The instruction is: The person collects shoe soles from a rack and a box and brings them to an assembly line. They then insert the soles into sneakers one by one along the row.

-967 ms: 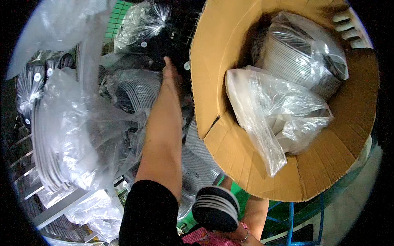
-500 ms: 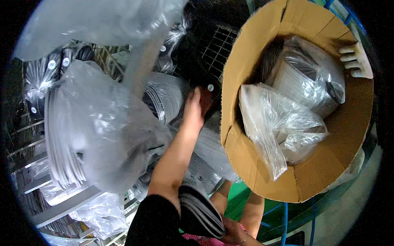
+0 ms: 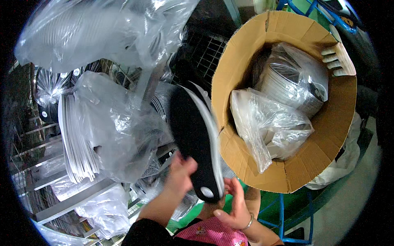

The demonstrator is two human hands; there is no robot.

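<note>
A stack of black insoles point(image 3: 193, 135) with white edges is held nearly upright in front of me, a white oval label on its lower end. My left hand point(image 3: 179, 174) grips the stack low on its left edge, thumb against the black face; motion blurs the fingers. On the other side, my right hand point(image 3: 237, 205) has its fingers curled at the lower right edge, with the thumb apart below the stack's end. A bracelet point(image 3: 249, 221) is on the right wrist. Behind the stack, more insoles lie in clear plastic on the rack.
A tall cardboard box point(image 3: 287, 180) to the right holds bagged insoles point(image 3: 283, 84) and a crumpled plastic bag point(image 3: 266, 123). A white glove point(image 3: 340, 57) hangs over its rim. Left, a metal rack point(image 3: 74, 201) carries bagged white-edged insoles point(image 3: 78, 139). A large plastic bag point(image 3: 102, 33) is above.
My left hand has come back from the rack toward me and is now at the insole stack. The stack has risen from my lap area, where my right hand held it, and stands upright between both hands.
</note>
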